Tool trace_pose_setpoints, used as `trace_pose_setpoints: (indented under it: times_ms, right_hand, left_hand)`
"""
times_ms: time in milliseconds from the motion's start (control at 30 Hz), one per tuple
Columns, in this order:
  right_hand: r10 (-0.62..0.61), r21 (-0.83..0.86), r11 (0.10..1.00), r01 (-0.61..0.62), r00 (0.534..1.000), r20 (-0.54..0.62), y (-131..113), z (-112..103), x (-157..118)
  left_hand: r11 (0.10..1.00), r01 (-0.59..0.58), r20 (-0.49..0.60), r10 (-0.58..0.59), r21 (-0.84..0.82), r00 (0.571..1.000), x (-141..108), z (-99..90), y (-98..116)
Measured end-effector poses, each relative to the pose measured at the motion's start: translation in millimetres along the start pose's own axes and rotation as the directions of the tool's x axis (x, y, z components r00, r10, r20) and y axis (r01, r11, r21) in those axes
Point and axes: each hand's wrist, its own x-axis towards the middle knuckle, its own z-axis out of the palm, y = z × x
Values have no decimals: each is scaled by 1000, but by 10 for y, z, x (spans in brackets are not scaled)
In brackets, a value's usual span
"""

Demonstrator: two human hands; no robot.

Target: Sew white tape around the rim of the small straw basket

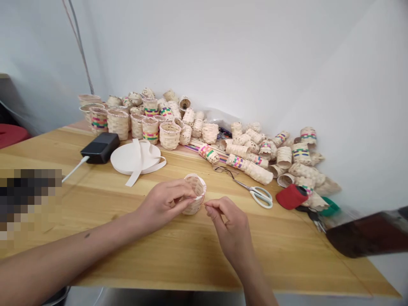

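Observation:
A small woven basket (193,207) with a white band around its rim stands on the wooden table (153,255), its opening tilted towards me. My left hand (167,202) pinches the basket's rim from the left, thumb outside. Just right of the basket, my right hand (228,219) has thumb and forefinger pressed together on a thin reddish thread or needle that runs to the rim; which of the two is too small to tell. Behind my left hand lies a flat roll of white ribbon (117,159) with loose ends.
Many woven baskets (170,136) are heaped along the wall. Scissors (261,197) and glasses (225,170) lie right of centre, near a red spool (291,196). A black power bank (100,148) with a white cable sits at left. A dark object (366,233) juts in at right.

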Motion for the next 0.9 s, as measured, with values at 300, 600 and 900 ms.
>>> trace_pose_setpoints:
  times_ms: [300, 600, 900]
  right_hand:
    - [-43, 24, 999, 44, 998, -35, -26, 59, 9]
    - [-39, 34, 999, 40, 999, -21, -11, 58, -2]
    - [-19, 41, 999, 19, 1000, -7, -27, 87, 13]
  left_hand:
    - [1000, -6, 22, 7, -28, 1000, 5, -18, -20]
    - [995, 81, 44, -79, -56, 996, 16, -4, -9]
    - [998, 55, 29, -55, -28, 998, 7, -5, 1]
